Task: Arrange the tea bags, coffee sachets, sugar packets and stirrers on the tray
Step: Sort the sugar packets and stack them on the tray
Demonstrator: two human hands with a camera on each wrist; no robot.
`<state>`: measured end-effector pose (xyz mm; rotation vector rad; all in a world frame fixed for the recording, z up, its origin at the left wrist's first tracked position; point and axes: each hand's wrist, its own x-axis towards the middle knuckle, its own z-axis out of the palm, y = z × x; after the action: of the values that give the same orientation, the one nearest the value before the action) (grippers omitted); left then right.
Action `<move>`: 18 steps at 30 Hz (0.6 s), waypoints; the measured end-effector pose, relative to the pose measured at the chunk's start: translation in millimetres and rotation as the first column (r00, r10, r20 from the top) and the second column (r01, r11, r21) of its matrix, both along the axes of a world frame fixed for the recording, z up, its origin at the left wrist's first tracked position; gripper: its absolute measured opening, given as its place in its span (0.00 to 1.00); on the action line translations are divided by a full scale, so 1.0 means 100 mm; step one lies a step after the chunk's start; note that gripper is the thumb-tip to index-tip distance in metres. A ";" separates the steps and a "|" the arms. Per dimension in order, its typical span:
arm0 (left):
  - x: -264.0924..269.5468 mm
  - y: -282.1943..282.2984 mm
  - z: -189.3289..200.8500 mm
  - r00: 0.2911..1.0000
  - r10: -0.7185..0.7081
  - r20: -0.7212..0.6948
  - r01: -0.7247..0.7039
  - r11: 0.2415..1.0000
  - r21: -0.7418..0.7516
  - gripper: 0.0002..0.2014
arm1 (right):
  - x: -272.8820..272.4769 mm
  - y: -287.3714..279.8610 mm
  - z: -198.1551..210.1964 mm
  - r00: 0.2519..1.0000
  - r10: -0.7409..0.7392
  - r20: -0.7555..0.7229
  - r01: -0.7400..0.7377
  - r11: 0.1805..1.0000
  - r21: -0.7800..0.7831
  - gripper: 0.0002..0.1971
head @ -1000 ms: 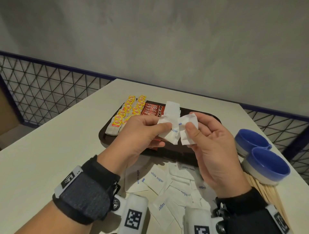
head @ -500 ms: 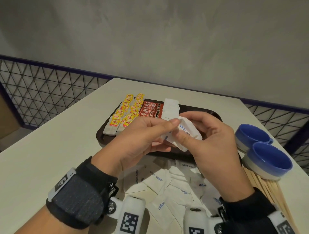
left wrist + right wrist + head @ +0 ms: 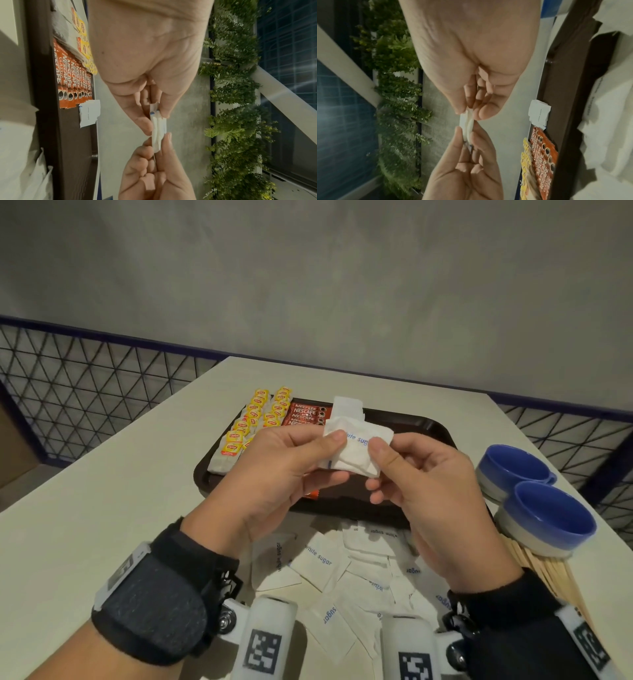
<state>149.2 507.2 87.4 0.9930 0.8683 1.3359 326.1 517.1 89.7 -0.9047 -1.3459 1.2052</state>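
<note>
Both hands hold a small stack of white sugar packets (image 3: 356, 450) above the near part of the dark brown tray (image 3: 435, 426). My left hand (image 3: 291, 467) pinches the stack's left edge (image 3: 155, 115) and my right hand (image 3: 421, 474) pinches its right edge (image 3: 467, 121). On the tray lie yellow-tagged tea bags (image 3: 253, 422) at the left, red coffee sachets (image 3: 303, 414) beside them, and a short stack of sugar packets (image 3: 347, 405) at the back. Loose sugar packets (image 3: 325, 559) are strewn on the table in front of the tray. Wooden stirrers (image 3: 555, 573) lie at the right.
Two blue cups (image 3: 544, 511) stand right of the tray, over the stirrers' far ends. The white table (image 3: 102, 508) has bare surface at the left. A wire-mesh railing (image 3: 85, 378) runs behind the table, under a grey wall.
The two separate bunches of packets have been brought together into one stack held flat between both hands. The hands have drawn slightly closer together above the tray.
</note>
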 end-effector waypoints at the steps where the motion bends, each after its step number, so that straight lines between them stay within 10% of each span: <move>1: 0.00 0.00 0.00 1.000 -0.009 0.002 0.009 1.000 -0.003 0.12 | 0.00 0.01 0.00 1.000 -0.015 -0.015 0.014 1.000 -0.005 0.08; 18: 0.01 -0.02 0.02 0.998 0.006 -0.060 -0.007 1.000 -0.018 0.11 | -0.02 -0.01 -0.01 0.989 -0.115 0.092 0.107 0.991 0.086 0.04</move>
<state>150.3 504.8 89.8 1.0209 0.9281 1.3074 324.6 516.6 88.6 -0.9772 -1.3924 1.0260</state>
